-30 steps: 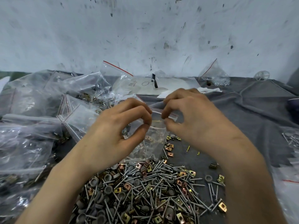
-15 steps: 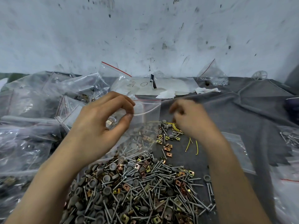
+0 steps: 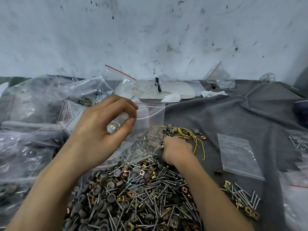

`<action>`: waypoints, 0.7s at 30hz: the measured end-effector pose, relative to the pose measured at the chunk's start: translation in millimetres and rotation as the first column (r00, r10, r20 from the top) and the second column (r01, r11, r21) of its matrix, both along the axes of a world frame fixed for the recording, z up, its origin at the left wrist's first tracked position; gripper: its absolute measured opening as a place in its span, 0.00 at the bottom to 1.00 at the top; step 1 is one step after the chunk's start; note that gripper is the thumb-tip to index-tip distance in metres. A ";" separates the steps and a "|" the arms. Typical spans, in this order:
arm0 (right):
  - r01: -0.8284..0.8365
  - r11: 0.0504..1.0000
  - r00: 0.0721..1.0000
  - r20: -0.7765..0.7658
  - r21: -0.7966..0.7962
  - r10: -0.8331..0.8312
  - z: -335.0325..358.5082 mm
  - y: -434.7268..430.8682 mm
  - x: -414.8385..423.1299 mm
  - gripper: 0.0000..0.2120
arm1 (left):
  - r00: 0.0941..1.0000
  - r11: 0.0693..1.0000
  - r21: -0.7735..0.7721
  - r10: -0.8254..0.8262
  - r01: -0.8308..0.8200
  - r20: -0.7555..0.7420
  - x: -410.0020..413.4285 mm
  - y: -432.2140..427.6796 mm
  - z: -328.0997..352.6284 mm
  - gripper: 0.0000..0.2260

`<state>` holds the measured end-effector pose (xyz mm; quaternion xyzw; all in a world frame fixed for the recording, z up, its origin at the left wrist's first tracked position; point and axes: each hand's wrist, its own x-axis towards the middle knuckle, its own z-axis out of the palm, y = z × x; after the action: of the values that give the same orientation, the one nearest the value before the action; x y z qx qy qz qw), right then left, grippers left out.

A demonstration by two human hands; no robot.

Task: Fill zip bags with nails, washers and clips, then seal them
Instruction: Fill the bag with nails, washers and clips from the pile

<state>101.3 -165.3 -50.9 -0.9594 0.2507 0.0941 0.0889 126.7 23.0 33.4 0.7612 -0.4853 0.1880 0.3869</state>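
Note:
My left hand (image 3: 100,130) pinches the open top edge of a clear zip bag (image 3: 150,125) between thumb and forefinger and holds it upright over the pile. Some nails, washers and clips lie in the bag's bottom. A big heap of nails, grey washers and brass clips (image 3: 141,194) covers the near middle of the cloth. My right hand (image 3: 178,150) is down at the far edge of the heap, just right of the bag, with its fingers curled into the parts. Its fingertips are hidden.
Filled and loose zip bags (image 3: 33,117) pile up on the left. An empty zip bag (image 3: 236,155) lies flat on the grey cloth (image 3: 233,110) to the right, with yellow wires (image 3: 193,137) beside it. More nails (image 3: 300,142) sit at the right edge.
My right hand let go of the bag's top and dropped to the parts beside the bag. My left hand still holds the bag, now hanging open.

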 end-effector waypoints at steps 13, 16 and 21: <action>-0.507 0.720 0.272 0.881 0.474 -0.388 92.8 -19.3 -44.7 0.10 | 0.997 0.997 0.021 -0.070 0.069 0.041 -8.7 -8.4 -0.8 0.03; -0.607 0.696 0.203 0.921 0.384 -0.331 110.3 -2.0 -60.7 0.08 | 0.993 0.993 0.050 -0.110 0.108 0.051 -11.8 -10.6 -0.4 0.03; -0.533 0.801 0.358 0.930 0.273 -0.079 111.2 8.6 -63.5 0.07 | 0.993 0.993 0.029 -0.116 0.115 0.029 -13.9 -9.5 0.4 0.03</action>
<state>37.8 -156.6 60.3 -0.8070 -0.0214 -0.3690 0.4606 112.8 13.5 33.8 0.7341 -0.5367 0.1703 0.3794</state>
